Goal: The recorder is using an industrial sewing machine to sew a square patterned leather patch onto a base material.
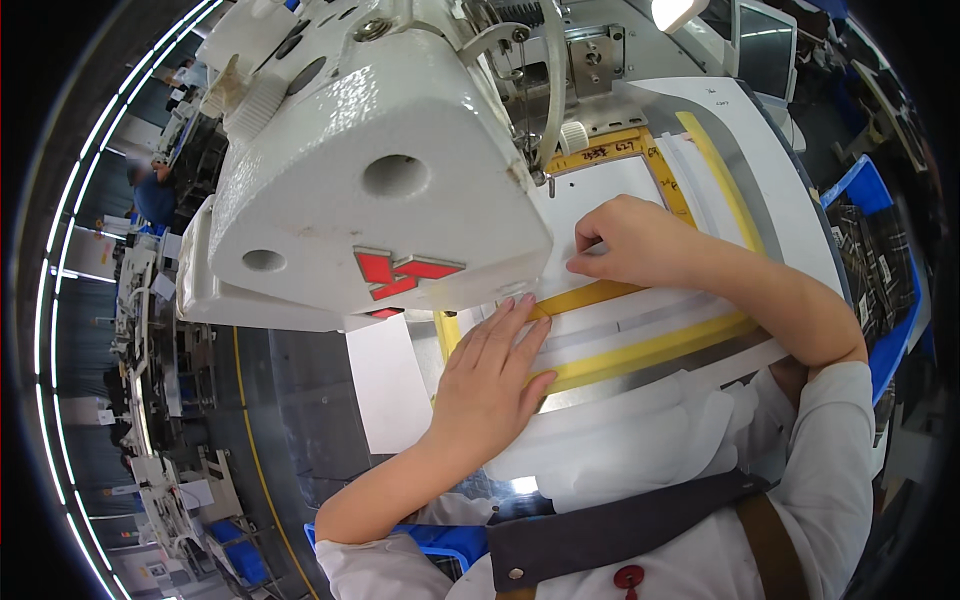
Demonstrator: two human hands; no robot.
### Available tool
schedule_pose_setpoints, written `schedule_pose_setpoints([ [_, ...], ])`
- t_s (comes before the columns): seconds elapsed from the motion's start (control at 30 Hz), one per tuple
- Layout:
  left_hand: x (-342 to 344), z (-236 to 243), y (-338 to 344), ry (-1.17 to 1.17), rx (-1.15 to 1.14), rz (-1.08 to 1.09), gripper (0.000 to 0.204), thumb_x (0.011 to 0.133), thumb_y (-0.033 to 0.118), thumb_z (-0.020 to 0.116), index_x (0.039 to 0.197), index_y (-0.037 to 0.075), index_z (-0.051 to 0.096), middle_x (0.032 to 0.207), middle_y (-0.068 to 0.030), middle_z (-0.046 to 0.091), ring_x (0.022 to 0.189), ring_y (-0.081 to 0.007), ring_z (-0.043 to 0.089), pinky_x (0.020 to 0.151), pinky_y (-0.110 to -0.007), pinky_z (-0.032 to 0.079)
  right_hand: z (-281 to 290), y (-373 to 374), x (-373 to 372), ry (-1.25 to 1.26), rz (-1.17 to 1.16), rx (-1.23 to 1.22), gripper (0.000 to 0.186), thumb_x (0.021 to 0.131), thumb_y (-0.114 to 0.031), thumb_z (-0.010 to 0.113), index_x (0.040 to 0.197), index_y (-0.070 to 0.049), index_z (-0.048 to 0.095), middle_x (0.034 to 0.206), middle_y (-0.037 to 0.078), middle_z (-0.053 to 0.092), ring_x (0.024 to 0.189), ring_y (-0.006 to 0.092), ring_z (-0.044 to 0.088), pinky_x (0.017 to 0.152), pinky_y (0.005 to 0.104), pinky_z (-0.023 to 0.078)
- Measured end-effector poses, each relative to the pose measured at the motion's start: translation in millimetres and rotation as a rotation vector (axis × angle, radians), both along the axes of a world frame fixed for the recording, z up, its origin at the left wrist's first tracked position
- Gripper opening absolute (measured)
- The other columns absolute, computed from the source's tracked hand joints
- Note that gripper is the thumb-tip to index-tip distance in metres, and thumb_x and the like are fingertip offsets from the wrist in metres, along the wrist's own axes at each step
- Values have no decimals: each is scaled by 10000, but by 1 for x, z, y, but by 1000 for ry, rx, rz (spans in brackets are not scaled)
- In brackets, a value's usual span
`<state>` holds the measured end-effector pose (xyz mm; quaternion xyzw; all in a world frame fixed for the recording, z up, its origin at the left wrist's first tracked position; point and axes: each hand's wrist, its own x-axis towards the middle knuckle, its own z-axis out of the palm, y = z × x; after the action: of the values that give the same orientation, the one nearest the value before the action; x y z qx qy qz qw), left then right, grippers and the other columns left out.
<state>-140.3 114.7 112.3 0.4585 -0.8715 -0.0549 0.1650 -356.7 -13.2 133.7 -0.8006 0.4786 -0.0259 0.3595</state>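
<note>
Under the needle of a large white sewing machine (380, 120) lies a flat template with a yellow inner frame (592, 296) and yellow strips (640, 352) along its outer edges. A white sheet (590, 190) shows inside the inner frame. My left hand (488, 372) rests with its fingers stretched out on the near left part of the template, fingertips at the yellow frame. Above the white sheet, close to the frame's near side, my right hand (640, 240) is closed with thumb and forefinger together. Whatever may be between those fingertips is too small to make out.
The machine head overhangs the left side. Translucent white pieces (620, 440) lie at the near table edge. A white paper (385, 385) is left of the template. At right stands a blue bin (905, 330) of dark pieces; a screen (765, 55) is behind.
</note>
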Motion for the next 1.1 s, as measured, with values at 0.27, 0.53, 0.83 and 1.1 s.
schedule_pose_setpoints([
  [0.27,-10,-13,-15,-13,45,14,655,778,280,718,1322,8,476,1387,-178,462,1238,-356,481,1041,-446,381,-2,4,-21,2,29,-122,307,805,-341,675,822,-35,696,787,131,680,788,291,652,742,368,508],
  [0.53,-13,-13,-16,1,37,-3,664,761,281,725,1315,13,476,1388,-173,465,1228,-361,484,1047,-472,367,-2,4,-76,50,-145,-113,323,792,-365,707,744,-51,647,709,97,634,699,259,607,643,368,460],
  [0.83,-15,-9,-12,-9,-85,13,624,776,293,729,1298,40,501,1366,-142,485,1148,-322,528,1014,-435,390,-10,3,-85,-152,-268,-250,338,792,-369,737,789,-75,569,744,78,587,702,250,560,651,348,439],
  [1.1,-12,-5,0,146,-231,-286,193,750,203,725,924,133,681,923,4,677,849,-147,651,867,-350,462,-10,6,-89,-343,313,-616,221,850,-268,678,840,-60,604,812,62,590,882,228,540,870,368,413],
])
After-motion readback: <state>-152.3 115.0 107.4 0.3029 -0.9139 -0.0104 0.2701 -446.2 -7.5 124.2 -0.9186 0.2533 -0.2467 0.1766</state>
